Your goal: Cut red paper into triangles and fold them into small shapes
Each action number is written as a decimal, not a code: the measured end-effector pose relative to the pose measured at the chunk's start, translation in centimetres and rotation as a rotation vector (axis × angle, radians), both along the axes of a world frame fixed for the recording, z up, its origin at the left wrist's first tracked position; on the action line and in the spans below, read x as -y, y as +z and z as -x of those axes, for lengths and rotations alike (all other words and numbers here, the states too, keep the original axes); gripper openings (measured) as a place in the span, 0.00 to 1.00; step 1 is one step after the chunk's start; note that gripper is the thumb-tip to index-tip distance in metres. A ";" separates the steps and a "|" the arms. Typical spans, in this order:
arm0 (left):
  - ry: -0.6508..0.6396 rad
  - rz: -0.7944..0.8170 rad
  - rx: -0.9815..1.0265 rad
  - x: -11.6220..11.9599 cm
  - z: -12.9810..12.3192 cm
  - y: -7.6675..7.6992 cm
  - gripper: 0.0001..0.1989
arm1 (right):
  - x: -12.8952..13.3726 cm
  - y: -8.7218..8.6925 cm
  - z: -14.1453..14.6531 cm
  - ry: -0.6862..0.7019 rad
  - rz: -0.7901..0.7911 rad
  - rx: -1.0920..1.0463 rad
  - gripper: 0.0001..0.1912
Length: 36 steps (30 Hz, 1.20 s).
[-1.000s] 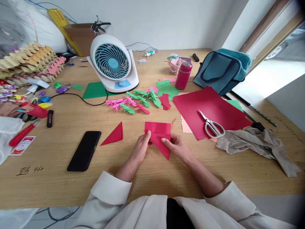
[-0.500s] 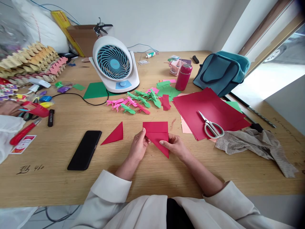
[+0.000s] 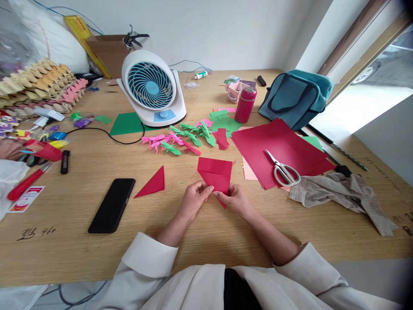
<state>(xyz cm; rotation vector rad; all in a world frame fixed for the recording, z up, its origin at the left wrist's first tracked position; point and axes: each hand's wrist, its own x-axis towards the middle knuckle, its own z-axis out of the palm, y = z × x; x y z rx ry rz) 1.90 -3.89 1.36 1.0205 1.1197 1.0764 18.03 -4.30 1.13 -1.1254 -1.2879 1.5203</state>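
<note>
Between my hands is a sheet of red paper (image 3: 215, 170) with a diagonal fold. Its upper part is a flat strip and its lower part narrows to a point. My left hand (image 3: 195, 197) pinches the slanted left edge, thumb on top. My right hand (image 3: 237, 200) grips the right edge, with its thumb near the left thumb. To the left lies a folded red paper triangle (image 3: 153, 183), beside a black phone (image 3: 112, 206). Behind the paper, several pink, green and red folded paper figures (image 3: 180, 137) lie in a cluster.
White-handled scissors (image 3: 285, 173) rest on large red sheets (image 3: 258, 146) at the right, near a crumpled grey cloth (image 3: 325, 191). Farther back stand a fan (image 3: 151, 88), a red flask (image 3: 245, 104) and a blue bag (image 3: 292, 101). A black marker (image 3: 65, 162) lies at the left.
My left hand has slid from the paper's upper left corner down along the slanted edge, closer to my right hand. The paper has tilted slightly and shifted a little away from me.
</note>
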 end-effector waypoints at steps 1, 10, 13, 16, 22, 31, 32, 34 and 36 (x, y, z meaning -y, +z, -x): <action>0.004 -0.012 -0.022 0.0 0.0 0.0 0.20 | 0.0 0.0 0.0 -0.002 0.006 0.010 0.20; -0.009 0.021 0.005 0.2 -0.2 0.1 0.19 | 0.0 -0.1 0.0 0.043 -0.041 0.045 0.18; -0.014 0.020 -0.009 0.2 -0.2 -0.1 0.19 | 0.1 0.0 0.0 0.045 -0.026 0.044 0.18; 0.034 0.008 0.007 0.1 0.0 -0.1 0.19 | 0.2 0.2 0.1 0.075 0.008 -0.011 0.17; 0.096 0.025 0.104 -0.4 0.6 0.0 0.21 | 0.2 -0.2 -0.1 0.063 0.043 0.006 0.22; 0.108 0.044 0.163 -0.6 0.8 -0.1 0.21 | 0.2 -0.1 -0.6 0.074 0.025 0.094 0.28; 0.108 0.052 0.169 -0.5 0.8 0.0 0.21 | 0.2 -0.1 -0.7 0.082 0.021 0.098 0.28; 0.108 0.067 0.181 -0.5 0.8 0.0 0.21 | 0.2 -0.1 -0.9 0.111 0.007 0.107 0.27; 0.109 0.077 0.190 -0.5 0.7 0.1 0.21 | 0.1 -0.2 -1.1 0.144 -0.013 0.118 0.25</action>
